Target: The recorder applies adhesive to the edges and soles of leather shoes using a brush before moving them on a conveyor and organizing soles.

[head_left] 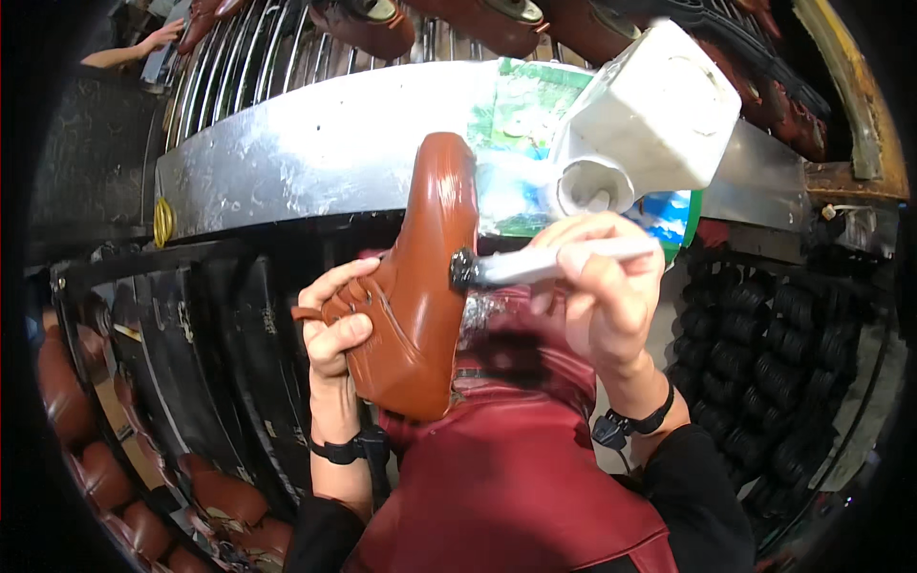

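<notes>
My left hand is closed around the laced side of a brown leather shoe, thumb and fingers at the lacing. The shoe is tilted in front of my dark red apron, one narrow end pointing away over the edge of a metal ledge. In my right hand is a brush with a pale handle, pinched between thumb and fingers. Its dark, wet-looking bristles touch the right edge of the shoe. Just beyond the right hand lies a white plastic container with a round mouth facing me.
The metal ledge runs across ahead, with a green printed sheet under the container. Behind it, a roller conveyor carries brown shoes. Black soles are stacked right; more shoes stand lower left. Another person's hand shows far left.
</notes>
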Tool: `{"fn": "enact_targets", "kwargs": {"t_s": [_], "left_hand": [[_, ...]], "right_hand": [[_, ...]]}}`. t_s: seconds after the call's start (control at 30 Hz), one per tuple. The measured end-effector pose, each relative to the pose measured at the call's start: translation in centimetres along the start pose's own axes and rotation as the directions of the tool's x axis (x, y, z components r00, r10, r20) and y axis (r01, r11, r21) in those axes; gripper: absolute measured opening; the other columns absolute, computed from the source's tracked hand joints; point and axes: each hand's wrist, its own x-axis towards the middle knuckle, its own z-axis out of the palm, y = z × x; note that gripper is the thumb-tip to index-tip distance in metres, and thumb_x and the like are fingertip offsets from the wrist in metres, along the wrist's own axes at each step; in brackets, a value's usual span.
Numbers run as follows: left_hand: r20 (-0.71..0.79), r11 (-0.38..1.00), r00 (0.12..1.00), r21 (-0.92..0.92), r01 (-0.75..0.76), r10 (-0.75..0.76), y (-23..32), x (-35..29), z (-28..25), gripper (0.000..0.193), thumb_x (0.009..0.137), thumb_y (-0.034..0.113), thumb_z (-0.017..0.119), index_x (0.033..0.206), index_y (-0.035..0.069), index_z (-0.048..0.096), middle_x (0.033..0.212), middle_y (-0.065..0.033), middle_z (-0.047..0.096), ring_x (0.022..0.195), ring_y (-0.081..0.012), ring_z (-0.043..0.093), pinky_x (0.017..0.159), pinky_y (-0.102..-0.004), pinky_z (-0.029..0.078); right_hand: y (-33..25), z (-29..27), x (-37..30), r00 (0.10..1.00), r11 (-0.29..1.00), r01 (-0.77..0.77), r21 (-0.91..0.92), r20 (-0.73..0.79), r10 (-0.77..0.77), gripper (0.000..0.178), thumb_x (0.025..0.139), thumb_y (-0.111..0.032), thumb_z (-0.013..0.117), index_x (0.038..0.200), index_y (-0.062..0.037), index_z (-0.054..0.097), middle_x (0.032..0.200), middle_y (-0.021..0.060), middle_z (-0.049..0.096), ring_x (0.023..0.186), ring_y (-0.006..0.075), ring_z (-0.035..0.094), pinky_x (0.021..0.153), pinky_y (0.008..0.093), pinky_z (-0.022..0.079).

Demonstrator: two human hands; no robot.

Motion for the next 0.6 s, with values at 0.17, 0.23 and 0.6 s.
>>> {"fn": "enact_targets", "kwargs": {"t_s": [0.17, 0.23, 0.6], "left_hand": [[0.038, 0.999, 0.999, -0.042, -0.031, 0.032, -0.1, 0.8, -0.4, 0.062, 0.083, 0.015, 0.075, 0.136, -0.013, 0.061, 0.131, -0.0271, 0.069, 0.119, -0.0343, 0.070, 0.109, -0.0455, 0.053], [0.028, 0.998, 0.999, -0.059, -0.037, 0.039, 0.1, 0.9, -0.4, 0.057, 0.088, 0.015, 0.071, 0.137, -0.012, 0.060, 0.132, -0.0251, 0.069, 0.119, -0.0331, 0.070, 0.108, -0.0443, 0.054], [-0.095, 0.980, 0.995, -0.198, -0.018, -0.001, 1.7, 1.6, 2.2, 0.036, 0.100, 0.011, 0.059, 0.132, -0.007, 0.063, 0.114, -0.0164, 0.074, 0.096, -0.0237, 0.075, 0.086, -0.0360, 0.062]], "right_hand": [[1.7, 1.0, -4.4, 0.987, 0.986, 0.070, -0.153, 0.153, -0.047, 0.012, 0.088, 0.000, 0.073, 0.095, 0.0099, 0.073, 0.092, 0.0185, 0.076, 0.076, 0.0190, 0.071, 0.068, 0.0307, 0.056], [2.5, 0.9, -5.4, 0.926, 0.939, 0.268, -0.216, 0.327, -0.189, 0.014, 0.084, 0.001, 0.075, 0.094, 0.0106, 0.073, 0.093, 0.0216, 0.076, 0.079, 0.0234, 0.074, 0.072, 0.0329, 0.059], [-1.6, 2.2, -4.0, 0.856, 0.843, 0.361, -0.399, 0.501, -0.130, 0.019, 0.081, -0.004, 0.073, 0.095, 0.0078, 0.069, 0.099, 0.0227, 0.074, 0.090, 0.0279, 0.074, 0.083, 0.0395, 0.060]]}}
